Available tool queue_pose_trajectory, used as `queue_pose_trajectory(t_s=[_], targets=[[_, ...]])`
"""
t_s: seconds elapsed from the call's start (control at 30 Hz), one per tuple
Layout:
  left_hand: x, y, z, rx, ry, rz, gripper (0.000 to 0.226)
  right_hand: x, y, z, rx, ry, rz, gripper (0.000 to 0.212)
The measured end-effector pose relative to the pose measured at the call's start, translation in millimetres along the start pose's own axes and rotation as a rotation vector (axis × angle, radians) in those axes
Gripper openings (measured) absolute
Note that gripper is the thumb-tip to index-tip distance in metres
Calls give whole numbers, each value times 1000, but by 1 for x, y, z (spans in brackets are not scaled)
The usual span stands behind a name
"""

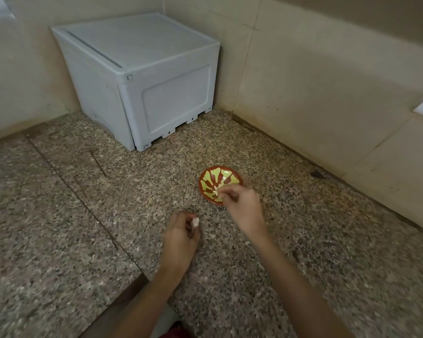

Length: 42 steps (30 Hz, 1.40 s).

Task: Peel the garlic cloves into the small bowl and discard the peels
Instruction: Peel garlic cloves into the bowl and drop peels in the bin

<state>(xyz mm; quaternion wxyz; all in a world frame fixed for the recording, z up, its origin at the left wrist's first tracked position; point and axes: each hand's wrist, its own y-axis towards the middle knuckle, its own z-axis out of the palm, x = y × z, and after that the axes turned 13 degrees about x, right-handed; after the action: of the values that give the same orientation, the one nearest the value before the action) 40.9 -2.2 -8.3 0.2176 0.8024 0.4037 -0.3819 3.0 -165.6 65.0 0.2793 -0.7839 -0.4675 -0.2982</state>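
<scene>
A small red bowl with a yellow-green pattern sits on the speckled granite counter. My right hand reaches over the bowl's near rim, its fingertips pinching a small pale piece, garlic or peel, I cannot tell which. My left hand hovers just left of and nearer than the bowl, fingers curled around a whitish garlic clove. The image is slightly blurred by motion.
A light grey plastic box stands in the back corner against beige tiled walls. A dark seam runs diagonally across the counter at left. The counter's near edge lies at the bottom, with red cloth showing below it.
</scene>
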Motion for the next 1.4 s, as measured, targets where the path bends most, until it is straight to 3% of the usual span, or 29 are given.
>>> queue_pose_trajectory(t_s=[0.07, 0.13, 0.33, 0.5, 0.7, 0.83, 0.97, 1.13, 1.4], targets=[[2, -1, 2, 7, 29, 17, 23, 6, -18, 18, 164, 125, 88, 15], [5, -2, 4, 11, 63, 54, 21, 2, -25, 38, 218, 204, 160, 17], [14, -3, 2, 43, 6, 155, 31, -9, -25, 60, 75, 338, 250, 18], [14, -1, -1, 52, -84, 95, 31, -9, -26, 59, 82, 426, 266, 12], [13, -1, -4, 71, -24, 122, 31, -9, -35, 47, 102, 633, 309, 14], [12, -13, -3, 35, 79, 112, 37, -23, -60, 34, 96, 194, 247, 12], [5, -37, 8, -9, 87, 132, 35, -28, -82, 34, 219, -245, 156, 16], [4, -48, 21, 59, -11, 136, 24, -23, -85, 38, 252, -451, 49, 24], [8, -47, 23, 81, 40, 142, 26, -16, -88, 43, 382, -794, 4, 45]])
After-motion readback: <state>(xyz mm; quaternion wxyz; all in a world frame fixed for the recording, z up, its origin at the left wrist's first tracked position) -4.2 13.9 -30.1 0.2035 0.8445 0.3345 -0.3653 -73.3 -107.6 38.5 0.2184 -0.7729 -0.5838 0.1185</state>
